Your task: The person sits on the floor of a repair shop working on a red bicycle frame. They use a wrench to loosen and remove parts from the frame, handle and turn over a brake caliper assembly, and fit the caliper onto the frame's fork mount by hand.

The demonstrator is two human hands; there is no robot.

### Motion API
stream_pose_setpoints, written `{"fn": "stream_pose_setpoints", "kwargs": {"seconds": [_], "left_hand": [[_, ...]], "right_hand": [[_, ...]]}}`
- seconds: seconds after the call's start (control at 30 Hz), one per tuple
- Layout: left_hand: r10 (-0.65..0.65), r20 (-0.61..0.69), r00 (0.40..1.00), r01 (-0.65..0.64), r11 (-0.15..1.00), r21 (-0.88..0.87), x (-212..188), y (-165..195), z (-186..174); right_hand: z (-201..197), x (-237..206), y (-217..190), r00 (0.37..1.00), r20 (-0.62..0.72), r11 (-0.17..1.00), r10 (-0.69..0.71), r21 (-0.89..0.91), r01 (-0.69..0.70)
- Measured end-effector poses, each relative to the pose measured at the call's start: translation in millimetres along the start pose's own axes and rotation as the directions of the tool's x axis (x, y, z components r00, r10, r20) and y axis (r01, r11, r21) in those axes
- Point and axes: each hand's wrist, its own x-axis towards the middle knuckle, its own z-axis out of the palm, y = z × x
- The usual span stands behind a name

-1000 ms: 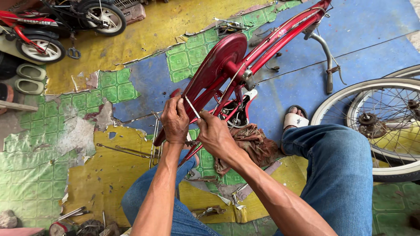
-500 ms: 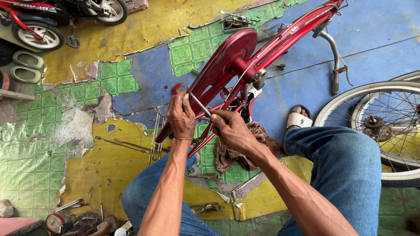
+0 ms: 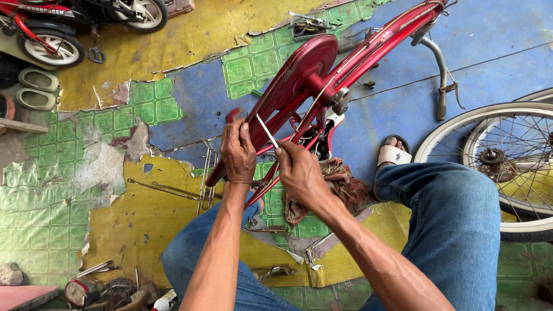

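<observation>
Two hands meet on the red bicycle frame point(image 3: 322, 86), which lies upended between the knees. The left hand point(image 3: 237, 151) wraps a frame stay; the right hand point(image 3: 299, 173) pinches a thin metal rod point(image 3: 266, 130), now tilted steeper than a second ago, so work continues there. Beneath the right hand lies a brown rag point(image 3: 340, 181); beyond it, a spoked wheel point(image 3: 507, 167). A white labelled bottle point(image 3: 166, 300) lies nearer the left elbow.
</observation>
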Motion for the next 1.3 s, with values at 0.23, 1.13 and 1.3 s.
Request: {"fn": "stream_pose_setpoints", "kwargs": {"seconds": [0.23, 1.13, 1.3], "left_hand": [[-0.004, 0.065, 0.998, 0.007, 0.999, -0.043, 11.8, 0.0, 0.0], [0.028, -0.088, 0.996, -0.021, 0.997, 0.079, 6.2, 7.3, 29.5], [0.036, -0.106, 0.994, -0.026, 0.995, 0.096, 5.5, 9.2, 33.1]], "right_hand": [[-17.3, 8.5, -6.2, 0.986, 0.046, 0.982, -0.159, -0.094, 0.163], [-39.5, 38.0, 37.8, 0.844, 0.493, 0.716, 0.211, 0.51, -0.477], [-45.6, 41.8, 43.2, 0.792, 0.563, 0.601, 0.234, 0.556, -0.574]]}}
